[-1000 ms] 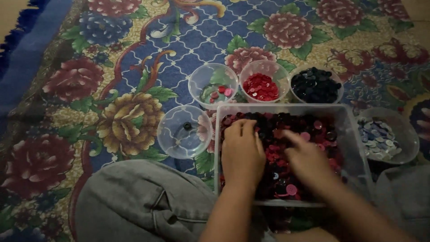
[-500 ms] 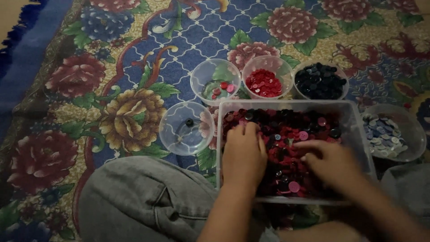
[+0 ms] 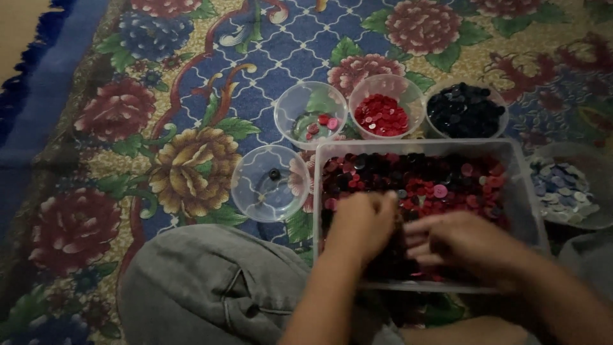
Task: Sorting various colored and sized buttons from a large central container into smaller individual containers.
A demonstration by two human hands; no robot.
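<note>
A clear rectangular tub [image 3: 520, 191] sits on the carpet in front of me, filled with mixed red, pink and black buttons [image 3: 421, 176]. Both my hands are inside it at the near side. My left hand [image 3: 363, 223] is curled knuckles-up with its fingertips pressed into the buttons and hidden. My right hand [image 3: 454, 241] lies flat on the buttons, its fingers stretched toward the left hand and almost touching it. I cannot see whether either hand has a button pinched.
Clear round bowls ring the tub: one with a single dark button [image 3: 271, 185], one with a few pink buttons [image 3: 311, 114], one of red buttons [image 3: 383, 110], one of black buttons [image 3: 465, 108], one of pale blue buttons [image 3: 568, 191]. My grey-trousered knee [image 3: 211, 287] lies near left.
Both hands have drawn back toward the near edge of the tub. The right hand has turned its fingers toward the left hand, and the two have come closer together.
</note>
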